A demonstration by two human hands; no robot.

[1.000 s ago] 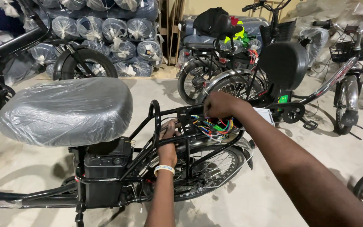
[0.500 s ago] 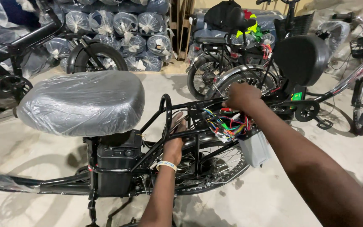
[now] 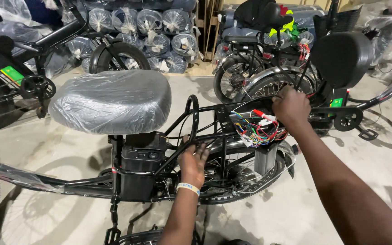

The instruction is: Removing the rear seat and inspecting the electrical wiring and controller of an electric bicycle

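Centrally, a black electric bicycle [image 3: 128, 179] stands side-on across a concrete floor [image 3: 268, 213], its wide saddle [image 3: 110, 100] wrapped in clear plastic film and a black battery box [image 3: 142, 163] mounted on the frame directly beneath it. Behind the saddle, a black rear rack [image 3: 214, 113] extends over the spoked rear wheel [image 3: 241, 174]. Further bicycles [image 3: 268, 59] and plastic-wrapped tyres [image 3: 159, 27] fill the background. A silver controller box [image 3: 265, 159] hangs below the rack's far end, just beneath a tangle of multicoloured wires [image 3: 259, 129]. The right hand [image 3: 290, 106] rests on top of the rack just above the wire bundle, fingers curled downward; whether they pinch a wire cannot be told. The left hand [image 3: 193, 161], with a white wristband [image 3: 188, 188], reaches between the frame tubes beside the battery box, fingers spread and released, touching the tubing near the wheel.
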